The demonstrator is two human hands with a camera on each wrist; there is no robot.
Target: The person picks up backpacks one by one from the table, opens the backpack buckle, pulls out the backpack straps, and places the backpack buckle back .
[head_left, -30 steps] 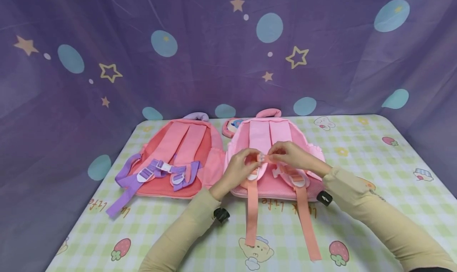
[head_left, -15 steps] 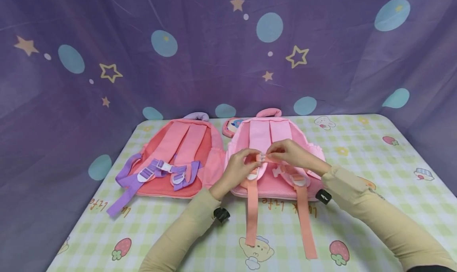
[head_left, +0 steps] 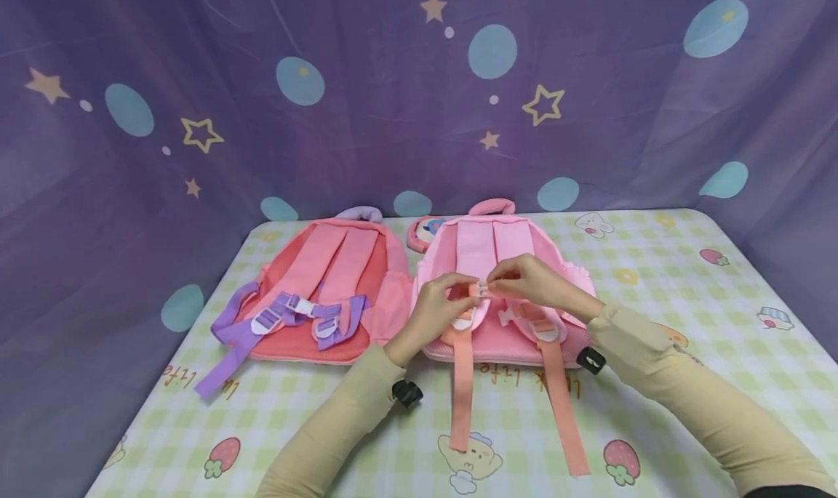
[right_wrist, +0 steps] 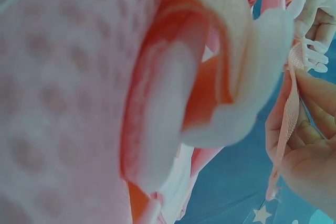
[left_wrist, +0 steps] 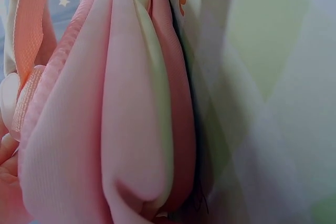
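A pink backpack (head_left: 478,247) lies on the table with its shoulder straps up. Above its lower left strap, my left hand (head_left: 435,309) pinches a small white buckle (head_left: 481,288) between thumb and fingers. My right hand (head_left: 537,283) pinches an orange webbing strap (right_wrist: 290,114) right beside that buckle. In the right wrist view, the webbing runs up to the buckle's white prongs (right_wrist: 316,56), and its short end hangs below the fingers. Another white buckle piece (head_left: 507,315) rests on the right shoulder strap. The left wrist view mostly shows the bag's side (left_wrist: 134,93).
A coral backpack (head_left: 314,265) with purple straps (head_left: 238,352) and a fastened white buckle lies to the left. Behind both bags is a small round pink item (head_left: 419,233). Two orange strap tails (head_left: 462,396) hang toward the front over the checked tablecloth (head_left: 366,440).
My right hand has shifted slightly left, closer to the buckle. The right orange tail swung a little left and back. My left hand stays almost still.
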